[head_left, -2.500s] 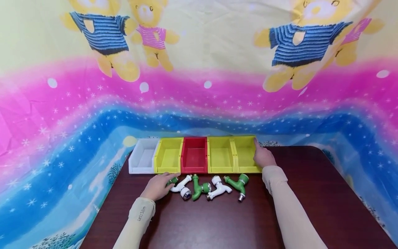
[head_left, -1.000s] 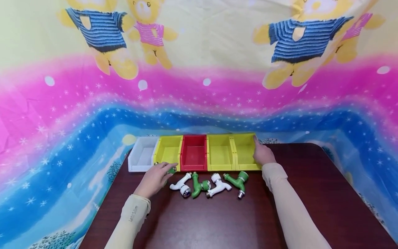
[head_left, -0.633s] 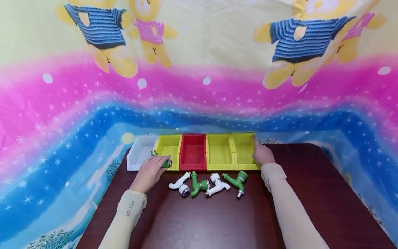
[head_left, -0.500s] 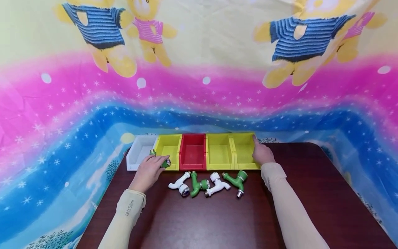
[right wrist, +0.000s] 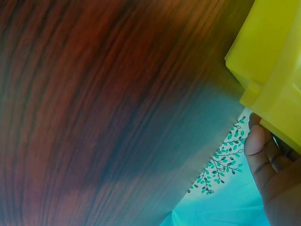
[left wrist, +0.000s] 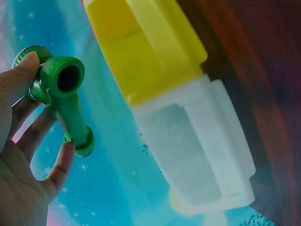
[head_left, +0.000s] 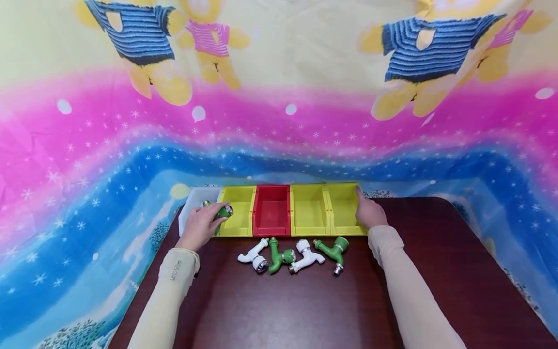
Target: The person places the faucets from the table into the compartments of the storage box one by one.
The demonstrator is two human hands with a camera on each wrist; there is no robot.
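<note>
My left hand holds a green tap above the white bin, at the left end of the row. In the left wrist view the thumb presses near its ridged knob, with fingers behind the body. My right hand grips the side of the rightmost yellow bin; its curled fingers show beside the bin's edge in the right wrist view. In front of the bins lie a white tap, a green tap, another white tap and another green tap.
Between the end bins stand a yellow bin, a red bin and another yellow bin. The row sits near the back of the dark wood table. A printed bear curtain hangs behind it.
My left hand has taken the green tap off the table and carried it up and leftward, over to the white bin. My right hand stays at the rightmost yellow bin.
</note>
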